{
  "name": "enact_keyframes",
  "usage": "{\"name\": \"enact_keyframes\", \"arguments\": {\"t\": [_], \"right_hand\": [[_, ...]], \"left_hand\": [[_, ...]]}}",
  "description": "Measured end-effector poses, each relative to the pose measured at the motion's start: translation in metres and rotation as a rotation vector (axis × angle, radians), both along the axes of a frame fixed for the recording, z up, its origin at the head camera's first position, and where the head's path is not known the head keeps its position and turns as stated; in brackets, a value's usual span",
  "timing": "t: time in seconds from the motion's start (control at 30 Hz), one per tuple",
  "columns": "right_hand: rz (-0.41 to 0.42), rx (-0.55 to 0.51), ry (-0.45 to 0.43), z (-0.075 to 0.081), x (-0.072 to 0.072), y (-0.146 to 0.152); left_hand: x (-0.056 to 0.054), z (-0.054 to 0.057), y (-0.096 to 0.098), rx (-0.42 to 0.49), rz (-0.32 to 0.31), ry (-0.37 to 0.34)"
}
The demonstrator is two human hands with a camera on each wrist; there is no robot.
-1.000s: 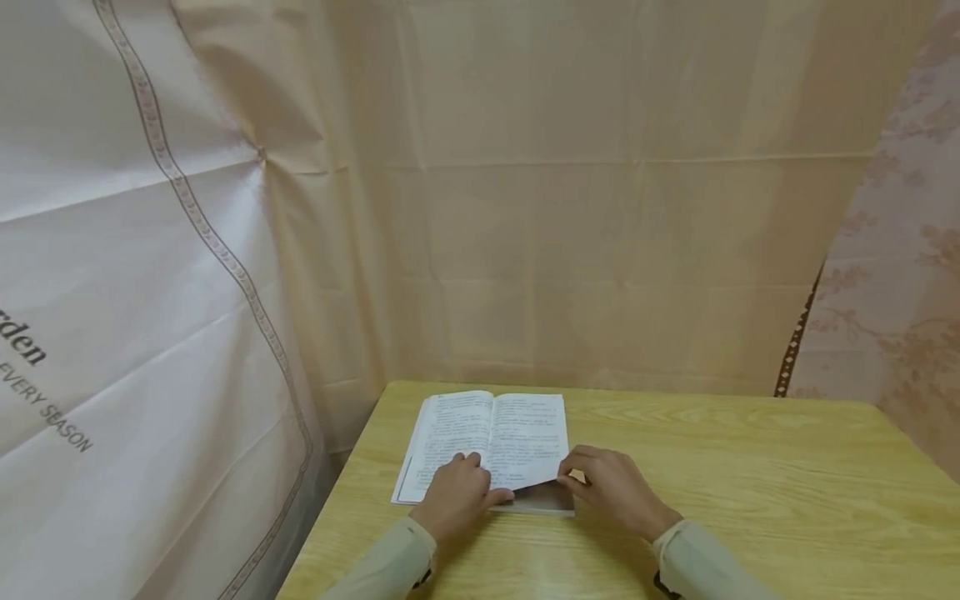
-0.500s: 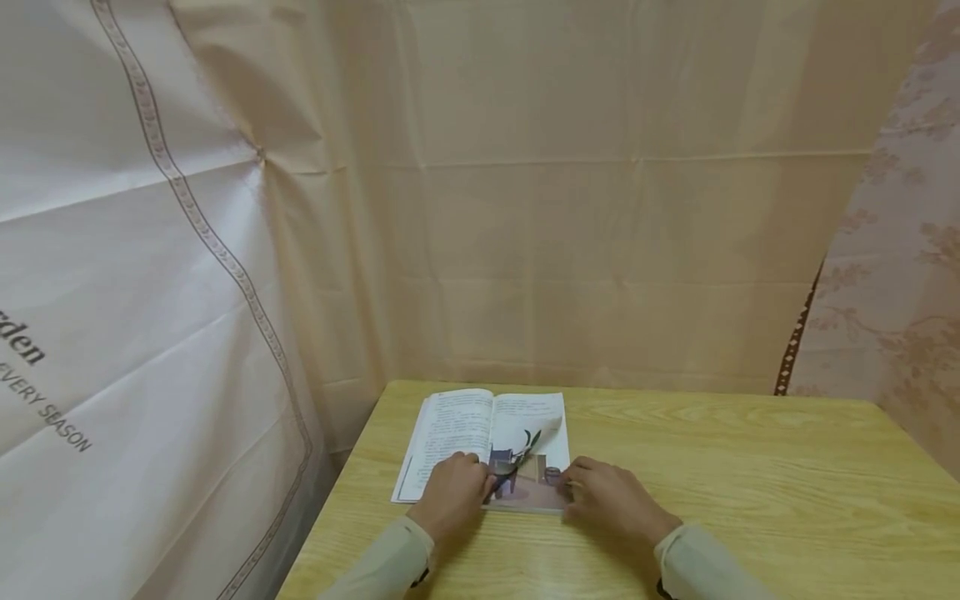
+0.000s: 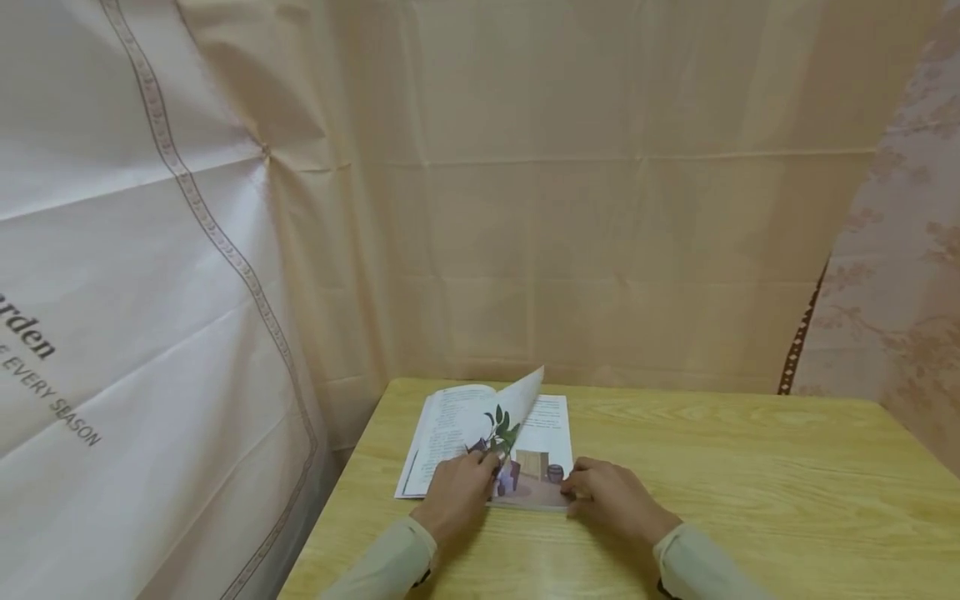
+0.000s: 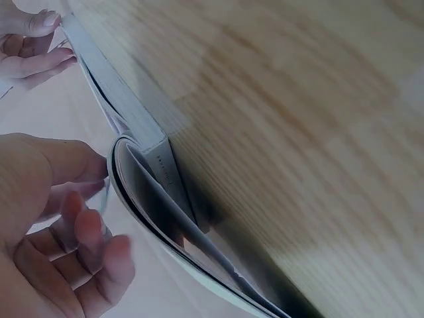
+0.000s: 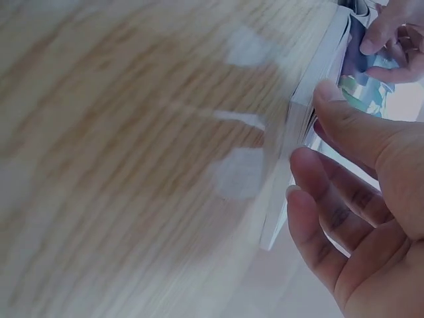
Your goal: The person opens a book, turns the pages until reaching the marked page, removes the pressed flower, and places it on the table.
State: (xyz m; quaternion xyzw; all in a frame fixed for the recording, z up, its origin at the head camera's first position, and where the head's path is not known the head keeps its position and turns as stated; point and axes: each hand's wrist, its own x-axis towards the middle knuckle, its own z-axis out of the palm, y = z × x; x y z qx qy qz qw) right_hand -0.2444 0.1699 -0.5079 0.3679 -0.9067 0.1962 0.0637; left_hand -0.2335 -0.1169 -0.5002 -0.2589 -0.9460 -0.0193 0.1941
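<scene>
An open book (image 3: 429,446) lies on the table, text on its left side and a coloured picture at the lower right. One leaf (image 3: 522,398) stands up from the middle, slanting, with a plant drawn on it. At the lower middle of the book, my left hand (image 3: 459,490) pinches this leaf near its bottom edge. My right hand (image 3: 617,498) holds the book's lower right corner. Its thumb lies at the edge of the page block (image 5: 313,79) in the right wrist view. The left wrist view shows the curved lower edge of the left-hand pages (image 4: 136,199).
The book rests toward the left part of a wood-grain table (image 3: 750,475). A beige cloth (image 3: 600,250) hangs behind it, a white printed cloth (image 3: 150,333) at the left and a floral one (image 3: 892,292) at the right.
The right hand has let the leaf's corner go and now holds the page block. The leaf has risen and swung leftward, uncovering the picture. The left hand has moved slightly onto the leaf.
</scene>
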Motion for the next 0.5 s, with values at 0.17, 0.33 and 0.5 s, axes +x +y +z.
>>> {"name": "enact_keyframes", "arguments": {"t": [0.17,0.33,0.5], "right_hand": [[0.012,-0.012,0.003,0.0013,-0.0013,0.0011],[0.017,-0.018,0.001,0.0001,-0.0007,0.0002],[0.010,-0.028,-0.007,-0.0011,0.0001,0.0007]], "left_hand": [[0.0002,-0.0006,-0.0027,-0.027,0.021,0.004],[0.0018,-0.0049,-0.0063,-0.051,0.028,0.052],[0.0030,-0.0035,-0.0071,-0.058,0.044,0.040]]}}
